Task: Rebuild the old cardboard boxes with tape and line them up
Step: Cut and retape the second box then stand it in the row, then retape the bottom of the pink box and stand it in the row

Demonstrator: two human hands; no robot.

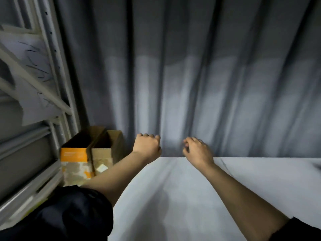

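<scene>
Two cardboard boxes [90, 153], open at the top and touching side by side, one with an orange band, stand at the lower left between a metal rack [34, 119] and a grey curtain [191, 75]. Both bare forearms reach forward over a white table [191, 197]. The left hand [147, 145] and right hand [197, 149] hang palm-down at its far edge, fingers loosely curled, holding nothing.

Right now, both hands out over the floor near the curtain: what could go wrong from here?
1. Neither the left hand nor the right hand holds tape or a box, so rebuilding may stall.
2. The orange box and the brown box stand open-topped, squeezed against the shelf frame; a reaching forearm could knock them.
3. The picture is blurred, so grips may be misjudged.
</scene>
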